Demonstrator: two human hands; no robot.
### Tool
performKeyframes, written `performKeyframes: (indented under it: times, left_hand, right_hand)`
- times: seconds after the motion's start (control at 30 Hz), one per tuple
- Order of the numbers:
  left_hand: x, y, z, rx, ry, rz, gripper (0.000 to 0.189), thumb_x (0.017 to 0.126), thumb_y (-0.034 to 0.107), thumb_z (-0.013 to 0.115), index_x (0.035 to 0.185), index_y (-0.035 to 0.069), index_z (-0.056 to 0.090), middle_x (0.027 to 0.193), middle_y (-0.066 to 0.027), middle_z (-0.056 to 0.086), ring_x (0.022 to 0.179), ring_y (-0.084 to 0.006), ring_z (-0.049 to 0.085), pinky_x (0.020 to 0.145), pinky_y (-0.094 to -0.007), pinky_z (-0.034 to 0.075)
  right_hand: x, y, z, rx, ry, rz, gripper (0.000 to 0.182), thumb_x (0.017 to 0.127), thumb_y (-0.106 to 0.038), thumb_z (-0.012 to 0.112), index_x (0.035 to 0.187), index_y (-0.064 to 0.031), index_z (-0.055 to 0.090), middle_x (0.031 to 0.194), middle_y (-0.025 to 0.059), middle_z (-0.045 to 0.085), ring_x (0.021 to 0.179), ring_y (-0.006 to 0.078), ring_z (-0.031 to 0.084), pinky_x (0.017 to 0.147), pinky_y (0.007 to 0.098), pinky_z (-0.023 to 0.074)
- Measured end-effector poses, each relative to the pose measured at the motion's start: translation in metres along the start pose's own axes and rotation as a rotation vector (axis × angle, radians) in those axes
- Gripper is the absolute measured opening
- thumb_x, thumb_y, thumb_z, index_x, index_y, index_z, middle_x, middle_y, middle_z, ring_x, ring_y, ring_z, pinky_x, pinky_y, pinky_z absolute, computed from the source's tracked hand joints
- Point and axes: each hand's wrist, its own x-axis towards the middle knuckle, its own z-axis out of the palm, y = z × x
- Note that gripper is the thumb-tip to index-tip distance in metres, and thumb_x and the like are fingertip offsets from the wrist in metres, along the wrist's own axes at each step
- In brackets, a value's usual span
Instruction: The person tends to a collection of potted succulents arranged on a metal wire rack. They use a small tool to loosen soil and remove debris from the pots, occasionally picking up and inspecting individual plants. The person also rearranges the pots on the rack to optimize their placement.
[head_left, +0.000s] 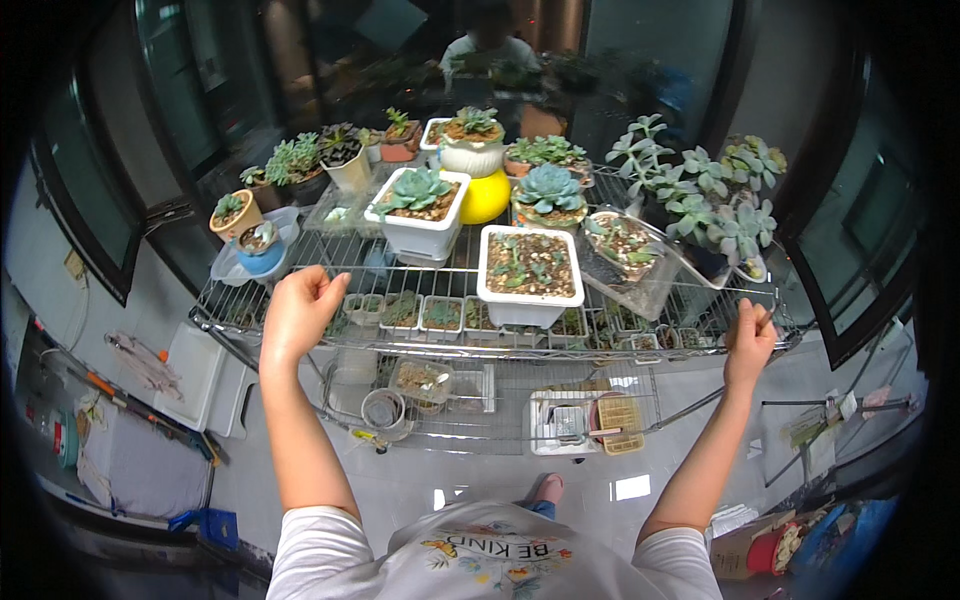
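Observation:
My left hand (300, 309) is curled into a loose fist over the front left of a wire shelf rack (420, 343), with nothing seen in it. My right hand (750, 337) is curled at the rack's front right corner; a thin, shiny thing shows beside its fingers, and whether it is held is unclear. Between the hands, a square white pot of small succulents (532, 270) stands near the front edge. Behind it are a white pot with a rosette succulent (420, 202), a yellow round pot (484, 196) and a blue-green rosette succulent (550, 189).
At the left, a small blue pot (260, 255) sits in a clear tray. Leggy succulents (712, 195) crowd the right end near a clear plastic tray (637, 289). Lower shelves hold more potted succulents (442, 313) and a white basin (540, 420). Dark window glass rises behind.

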Motion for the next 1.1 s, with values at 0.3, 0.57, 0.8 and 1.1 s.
performKeyframes:
  times: [0.3,0.57,0.8,1.1]
  left_hand:
    - [0.0,0.005,0.0,0.003,-0.005,-0.001,0.045,0.09,0.025,0.07,0.064,-0.002,0.046,0.053,-0.0081,0.043,0.052,-0.0144,0.034,0.049,-0.0359,0.035]
    - [0.0,0.007,0.001,-0.005,-0.018,-0.017,0.045,0.091,0.025,0.071,0.063,-0.001,0.045,0.054,-0.0045,0.041,0.053,-0.0119,0.034,0.049,-0.0343,0.033]
    - [0.0,0.004,0.001,0.029,-0.009,-0.023,0.047,0.091,0.026,0.071,0.064,-0.001,0.044,0.054,-0.0056,0.039,0.054,-0.0132,0.033,0.049,-0.0344,0.033]
    - [0.002,0.003,0.001,0.02,-0.002,-0.033,0.046,0.091,0.024,0.071,0.063,0.0,0.043,0.054,-0.0027,0.038,0.055,-0.0097,0.032,0.048,-0.0321,0.031]
  right_hand:
    - [0.001,-0.004,0.001,0.002,-0.007,-0.006,0.045,0.1,-0.015,0.062,0.065,-0.0146,0.033,0.057,-0.0094,0.034,0.047,0.0016,0.028,0.044,0.0228,0.0201]
    - [0.0,-0.003,-0.001,-0.052,-0.004,-0.033,0.043,0.1,-0.016,0.062,0.065,-0.0137,0.036,0.057,-0.0094,0.036,0.049,0.0014,0.029,0.045,0.023,0.0205]
    - [-0.003,-0.009,0.006,-0.068,-0.011,-0.021,0.044,0.099,-0.012,0.062,0.065,-0.0134,0.033,0.062,-0.0096,0.033,0.056,0.0028,0.027,0.051,0.0251,0.0207]
    - [-0.007,-0.01,0.005,-0.073,-0.022,0.002,0.049,0.097,-0.014,0.066,0.063,-0.0135,0.031,0.062,-0.0093,0.032,0.058,0.0033,0.026,0.051,0.0259,0.0206]
